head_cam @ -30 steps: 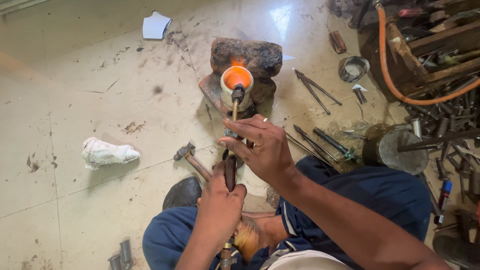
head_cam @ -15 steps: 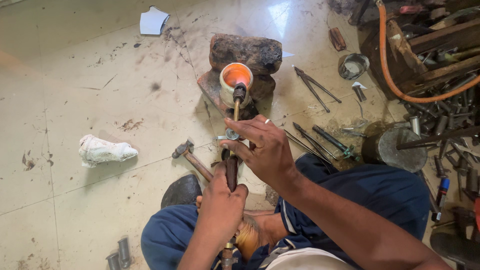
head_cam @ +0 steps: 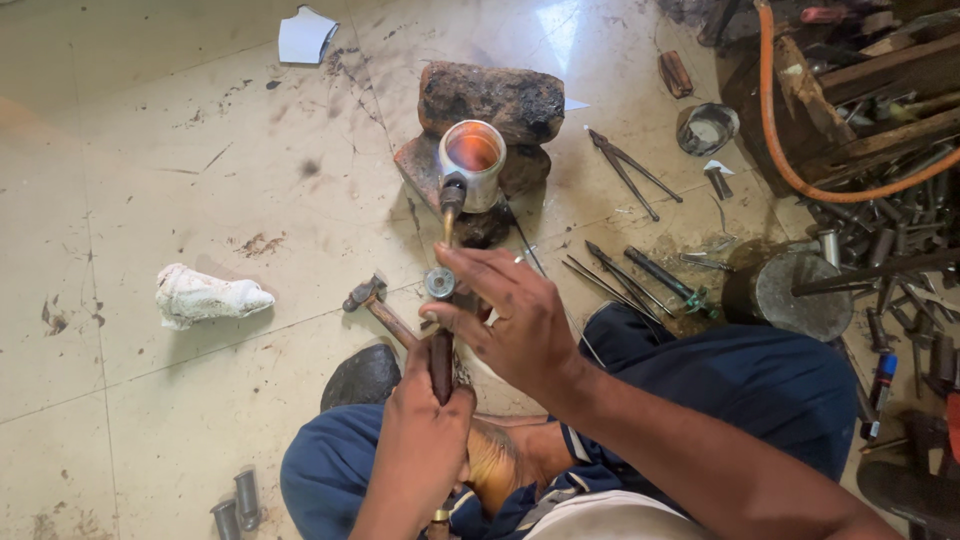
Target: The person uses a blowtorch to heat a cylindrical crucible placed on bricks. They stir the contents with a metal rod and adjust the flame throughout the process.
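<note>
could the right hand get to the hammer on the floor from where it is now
Probably yes. The right hand is on the torch's valve knob, and the hammer lies on the floor just to its left with nothing over it. Only the torch handle, gripped by the left hand, stands between them.

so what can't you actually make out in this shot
Head view:
- Torch: its lower end is cut off by the bottom edge; the left hand covers the handle.
- Torch valve: the right hand hides most of it, so the grip of the fingers on it is unclear.
- Metal cylinder: the glowing inside is too washed out to read.
- Pile of metal parts: too small and cluttered to tell apart, cut off by the right edge.
</note>
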